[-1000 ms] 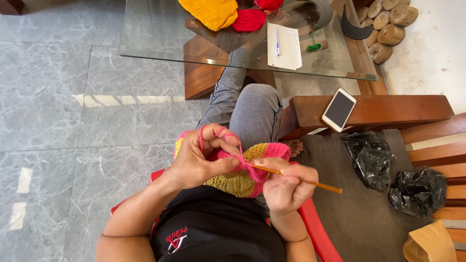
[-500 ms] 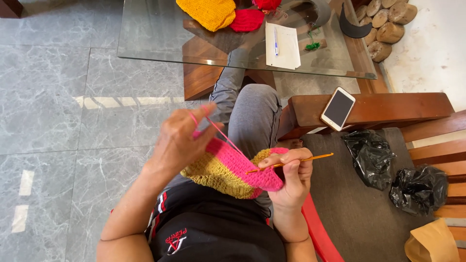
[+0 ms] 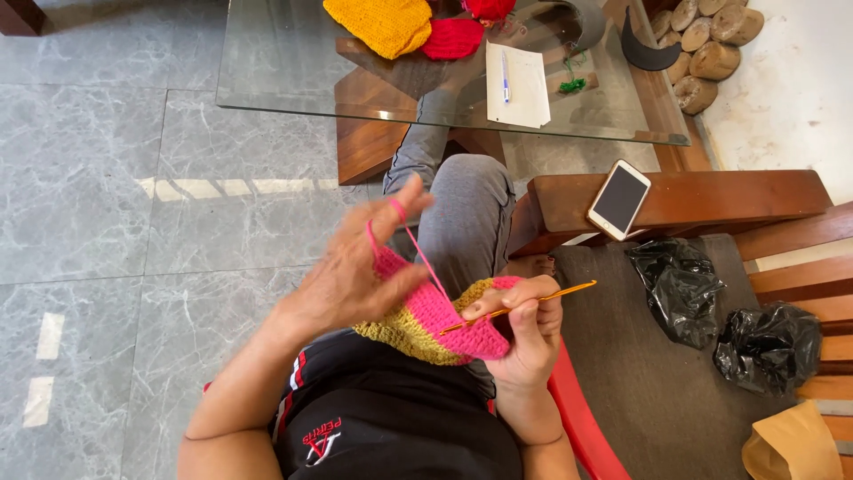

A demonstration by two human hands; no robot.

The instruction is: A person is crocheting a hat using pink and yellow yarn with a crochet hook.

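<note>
Head view, knitted piece: The crochet piece [image 3: 425,322] is soft and bumpy, with a bright pink band on top and a dull yellow band under it. It sits in the person's lap, between the two hands, over the black shorts [image 3: 391,418].
Head view, yarn: A thin pink yarn strand [image 3: 424,258] runs tight from the piece up to the raised fingers of the left hand and loops around one of them.
Head view, left hand: The left hand [image 3: 355,271] is lifted, with fingers spread apart. Its lower fingers seem to rest on the pink edge, but the hand is blurry, so that is hard to be sure of.
Head view, right hand: The right hand [image 3: 524,333] has its fingers pressed together, pinching the orange crochet hook [image 3: 524,305] and the right end of the piece.
Head view, hook: It is thin and long. It points up to the right, and its low end goes into the pink band.
Head view, around: A phone [image 3: 619,198] lies on a wooden armrest [image 3: 711,197]. Two black bags [image 3: 680,284] sit on the grey seat. The glass table [image 3: 293,62] holds a yellow knitted thing [image 3: 380,22], a red one [image 3: 451,37] and white paper [image 3: 520,84] with a pen [image 3: 506,76].
</note>
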